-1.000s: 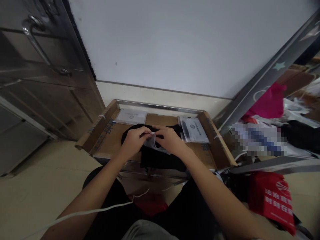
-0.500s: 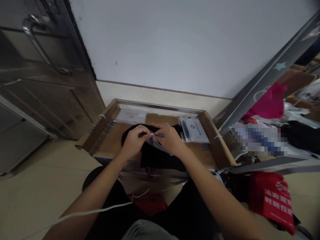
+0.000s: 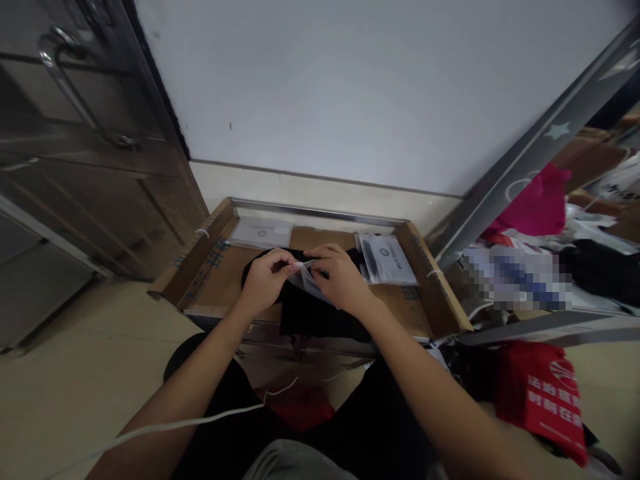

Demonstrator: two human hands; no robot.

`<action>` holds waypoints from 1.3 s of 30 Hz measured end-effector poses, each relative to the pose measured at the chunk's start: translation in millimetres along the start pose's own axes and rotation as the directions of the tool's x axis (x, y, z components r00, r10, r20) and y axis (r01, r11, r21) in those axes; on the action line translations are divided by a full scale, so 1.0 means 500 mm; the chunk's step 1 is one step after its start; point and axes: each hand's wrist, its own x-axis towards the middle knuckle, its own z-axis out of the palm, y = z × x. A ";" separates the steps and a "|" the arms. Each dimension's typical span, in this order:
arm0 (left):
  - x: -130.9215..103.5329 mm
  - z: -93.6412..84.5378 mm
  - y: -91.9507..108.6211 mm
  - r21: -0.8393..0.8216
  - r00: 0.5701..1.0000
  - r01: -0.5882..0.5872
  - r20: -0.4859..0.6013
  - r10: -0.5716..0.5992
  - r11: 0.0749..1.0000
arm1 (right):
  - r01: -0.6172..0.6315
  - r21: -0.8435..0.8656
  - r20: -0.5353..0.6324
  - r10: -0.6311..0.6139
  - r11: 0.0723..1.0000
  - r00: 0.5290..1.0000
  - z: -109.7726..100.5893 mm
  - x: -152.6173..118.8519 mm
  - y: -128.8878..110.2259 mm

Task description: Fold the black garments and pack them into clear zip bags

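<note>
A clear plastic bag [image 3: 311, 285] is stretched between my two hands, low over black cloth [image 3: 320, 321]. My left hand [image 3: 266, 280] pinches one corner of the bag's edge between thumb and fingers. On the other side my right hand [image 3: 340, 277] grips the edge too, its index finger reaching out along the top. The black cloth lies folded on the cardboard-lined tray [image 3: 215, 277] and hangs over its near side. Flat bags with printing lie in the tray: one pale bag [image 3: 263, 233] at the back left, a pair of overlapping bags [image 3: 393, 259] at the right.
Cardboard walls edge the tray, which stands against a white wall [image 3: 320, 87]. A door with a metal handle [image 3: 75, 93] is at the left. Cluttered shelves with a pink cloth [image 3: 537, 203] and a red bag [image 3: 545, 393] are at the right. A white cord [image 3: 200, 421] crosses my lap.
My hands have drawn slightly apart at the fingertips, and the edge of the plastic bag shows more between them. The other things have stayed in place.
</note>
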 end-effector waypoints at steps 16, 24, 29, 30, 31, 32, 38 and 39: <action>-0.015 -0.001 -0.014 -0.054 0.998 0.051 -0.038 -0.053 0.997 | -0.161 0.139 0.001 0.162 0.977 0.987 -0.082 -0.031 -0.020; -0.020 -0.001 0.037 0.233 0.978 -0.187 -0.042 0.202 0.954 | 0.037 -0.014 0.026 -0.036 0.999 0.999 -0.034 0.027 -0.051; -0.026 0.001 0.046 0.297 0.984 -0.171 0.008 0.177 0.939 | 0.065 -0.086 0.112 -0.055 0.994 0.992 -0.043 0.038 -0.062; -0.027 0.006 0.045 0.293 0.988 -0.152 0.007 0.157 0.944 | 0.064 -0.087 0.124 -0.053 0.994 0.991 -0.046 0.037 -0.063; -0.027 0.011 0.045 0.283 0.991 -0.130 0.004 0.135 0.950 | 0.060 -0.087 0.132 -0.048 0.994 0.990 -0.048 0.036 -0.062; -0.027 0.017 0.045 0.267 0.994 -0.109 -0.002 0.114 0.958 | 0.052 -0.088 0.133 -0.040 0.995 0.990 -0.050 0.035 -0.060; -0.009 0.014 0.024 0.140 0.992 -0.001 -0.127 0.019 0.990 | -0.013 -0.142 0.118 0.030 0.990 0.993 -0.076 0.006 -0.017; -0.005 0.006 0.016 0.094 0.987 0.017 -0.158 -0.002 0.995 | -0.025 -0.157 0.114 0.043 0.987 0.993 -0.084 -0.002 -0.005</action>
